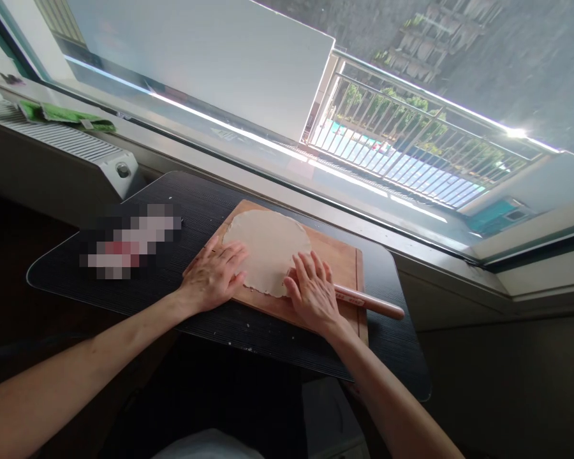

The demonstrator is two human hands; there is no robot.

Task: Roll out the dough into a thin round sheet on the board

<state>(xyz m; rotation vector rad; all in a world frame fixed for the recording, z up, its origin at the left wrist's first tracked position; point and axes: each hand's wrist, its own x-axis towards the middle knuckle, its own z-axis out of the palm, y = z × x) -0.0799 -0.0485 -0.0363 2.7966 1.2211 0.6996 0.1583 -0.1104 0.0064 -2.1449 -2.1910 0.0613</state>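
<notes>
A thin, roughly round sheet of dough lies on a wooden board. My left hand is laid flat at the sheet's left edge, fingers apart, partly over the board. On the right, my right hand rests over the left part of a wooden rolling pin, its fingers stretched out and its thumb spread. The pin's other end sticks out past the board's right edge. My palm hides the covered part of the pin and some of the dough's lower right edge.
The board stands on a dark table with small white crumbs. At the left is a blurred-out object. A radiator with a green cloth stands beyond. Behind the table runs a large window, with a railing outside.
</notes>
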